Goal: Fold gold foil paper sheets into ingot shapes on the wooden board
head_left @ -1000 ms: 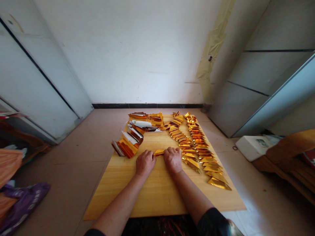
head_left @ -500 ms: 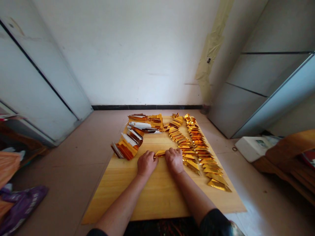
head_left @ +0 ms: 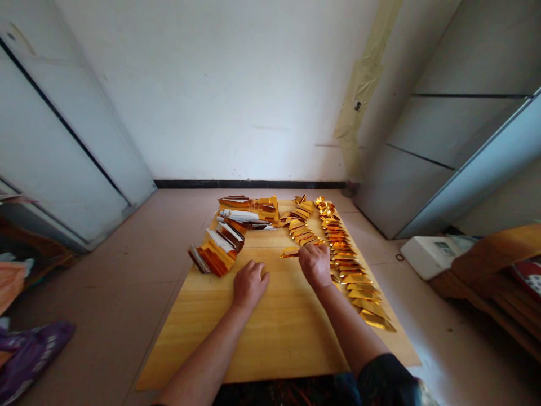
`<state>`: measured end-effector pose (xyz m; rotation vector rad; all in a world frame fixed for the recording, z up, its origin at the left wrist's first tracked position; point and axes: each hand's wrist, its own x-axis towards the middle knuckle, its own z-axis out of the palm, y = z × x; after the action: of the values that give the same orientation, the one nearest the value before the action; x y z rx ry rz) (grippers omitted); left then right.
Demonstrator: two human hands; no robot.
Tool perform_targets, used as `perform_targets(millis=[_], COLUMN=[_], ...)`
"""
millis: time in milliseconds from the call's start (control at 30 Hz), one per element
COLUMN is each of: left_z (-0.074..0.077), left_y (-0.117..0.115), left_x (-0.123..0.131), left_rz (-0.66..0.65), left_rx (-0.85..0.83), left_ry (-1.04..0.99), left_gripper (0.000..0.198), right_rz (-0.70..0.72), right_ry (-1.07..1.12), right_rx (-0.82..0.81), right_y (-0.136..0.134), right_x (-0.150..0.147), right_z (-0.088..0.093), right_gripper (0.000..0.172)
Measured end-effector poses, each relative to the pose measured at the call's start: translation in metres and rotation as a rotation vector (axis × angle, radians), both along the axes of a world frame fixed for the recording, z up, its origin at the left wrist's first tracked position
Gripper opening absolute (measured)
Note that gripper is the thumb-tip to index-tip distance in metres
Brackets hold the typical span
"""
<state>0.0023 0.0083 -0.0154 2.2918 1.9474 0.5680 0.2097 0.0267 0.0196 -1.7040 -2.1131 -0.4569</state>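
Observation:
My right hand (head_left: 315, 264) pinches a folded gold foil paper (head_left: 289, 254), whose pointed end sticks out to the left. My left hand (head_left: 250, 283) is over the wooden board (head_left: 253, 338), fingers loosely bent and thumb apart, with nothing in it. Beyond my right hand, folded gold papers (head_left: 301, 231) overlap in a curving row, partly hidden by that hand. Farther right, a longer row of gold folded papers (head_left: 343, 254) runs down the board's side. Unfolded gold and white foil sheets (head_left: 217, 254) lie in loose stacks past my left hand.
More foil sheets (head_left: 266, 208) lie at the board's far edge. A white wall (head_left: 236, 101) stands beyond, a grey cabinet (head_left: 426, 152) at right. A white box (head_left: 429, 256) and wooden furniture (head_left: 494, 254) are on the right; a purple bag (head_left: 38, 355) is at lower left.
My left hand has let go of the folded gold paper. My right hand has carried it right and slightly away from me, toward the curving row.

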Motion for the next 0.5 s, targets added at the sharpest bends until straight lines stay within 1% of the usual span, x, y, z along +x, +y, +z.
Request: perform_targets(millis=[100, 267, 500], left_z=[0.0, 0.001, 0.001], left_y=[0.0, 0.0, 0.0], left_x=[0.0, 0.0, 0.0], left_rz=[0.001, 0.007, 0.012], left_rx=[-0.006, -0.028, -0.03], left_ry=[-0.003, -0.02, -0.046], left_gripper=[0.019, 0.018, 0.015], right_rz=[-0.003, -0.059, -0.089], right_ry=[0.01, 0.045, 0.032], right_rx=[0.005, -0.005, -0.122], right_y=[0.004, 0.019, 0.052], right_x=[0.003, 0.002, -0.013], right_z=[-0.003, -0.006, 0.001], right_gripper=[0.022, 0.022, 0.021])
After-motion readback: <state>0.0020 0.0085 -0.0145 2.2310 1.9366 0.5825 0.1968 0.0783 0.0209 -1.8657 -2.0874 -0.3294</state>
